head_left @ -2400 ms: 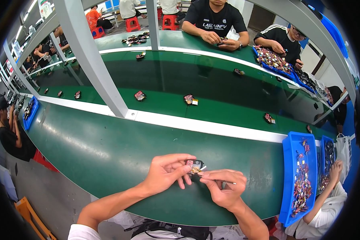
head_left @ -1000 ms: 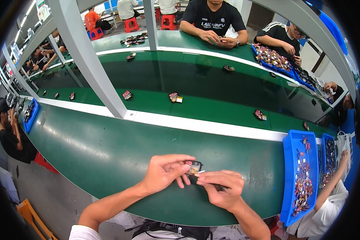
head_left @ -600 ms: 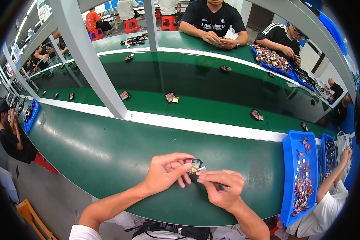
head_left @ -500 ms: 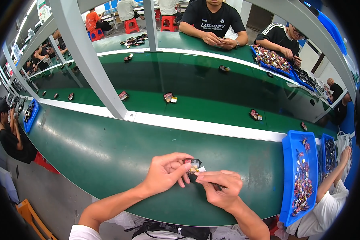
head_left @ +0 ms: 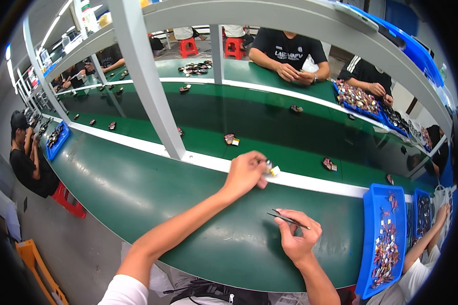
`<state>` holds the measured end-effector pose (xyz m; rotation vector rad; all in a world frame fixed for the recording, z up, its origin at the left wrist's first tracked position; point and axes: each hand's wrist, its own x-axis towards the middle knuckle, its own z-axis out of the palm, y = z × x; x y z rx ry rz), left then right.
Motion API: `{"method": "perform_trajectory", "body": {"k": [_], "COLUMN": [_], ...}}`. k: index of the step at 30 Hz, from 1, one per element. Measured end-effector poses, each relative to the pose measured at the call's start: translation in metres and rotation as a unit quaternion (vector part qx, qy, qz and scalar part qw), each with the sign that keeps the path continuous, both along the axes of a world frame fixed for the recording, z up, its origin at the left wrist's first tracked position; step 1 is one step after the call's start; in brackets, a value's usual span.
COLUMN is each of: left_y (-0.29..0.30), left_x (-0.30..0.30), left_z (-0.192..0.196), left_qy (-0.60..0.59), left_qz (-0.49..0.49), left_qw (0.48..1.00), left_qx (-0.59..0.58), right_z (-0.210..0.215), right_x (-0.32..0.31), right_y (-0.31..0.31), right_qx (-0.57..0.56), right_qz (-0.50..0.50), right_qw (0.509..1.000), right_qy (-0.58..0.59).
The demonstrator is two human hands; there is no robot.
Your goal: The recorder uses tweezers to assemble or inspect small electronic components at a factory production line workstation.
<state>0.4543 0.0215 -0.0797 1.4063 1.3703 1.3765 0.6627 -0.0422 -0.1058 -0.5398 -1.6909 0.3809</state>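
Over a long white metal rail [head_left: 320, 183], at the far edge of a glossy green worktable [head_left: 122, 178], a worker's left hand [head_left: 247, 173] holds a small dark-rimmed assembly [head_left: 270, 169] with a yellow-and-white piece showing at its right side. The fingers are curled closely around it; motion blurs hand and part alike, and whether either touches the rail cannot be told.

Nearer the worker and to the right, the right hand [head_left: 301, 236] pinches a pair of thin dark metal tweezers [head_left: 295, 222], tips slightly apart and pointing left, well apart from the assembly.

Beyond the left hand runs a dark green conveyor belt [head_left: 269, 142] dotted with similar small units, one [head_left: 231, 139] lying just past the knuckles and another [head_left: 329, 163] farther right. To the left of that hand, a grey square metal post [head_left: 147, 81] rises from the rail.

Right of the tweezers hand stands a deep blue plastic bin [head_left: 369, 244], holding a scatter of tiny multicoloured parts [head_left: 387, 249]; past it, a neighbour's bare arm [head_left: 427, 236] reaches up. Across the belt from both hands, a seated co-worker in a black T-shirt [head_left: 295, 48] holds both hands together above the opposite tabletop.
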Motion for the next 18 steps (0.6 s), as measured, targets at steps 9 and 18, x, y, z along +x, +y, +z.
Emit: {"method": "perform_trajectory", "body": {"k": [9,18], "left_y": [0.088,0.083], "left_x": [-0.041,-0.121], "left_z": [0.002,0.014], "left_qy": [0.445,0.378], "left_qz": [0.264,0.255], "left_qw": [0.845,0.887], "left_qx": [0.136,-0.074], "right_z": [-0.004,-0.007], "right_x": [0.006,0.001], "right_y": [0.000,-0.001], "right_qx": [-0.007,-0.001], "right_qz": [-0.026,-0.012], "right_qw": [0.999,0.999], "right_qy": [-0.044,-0.049]}}
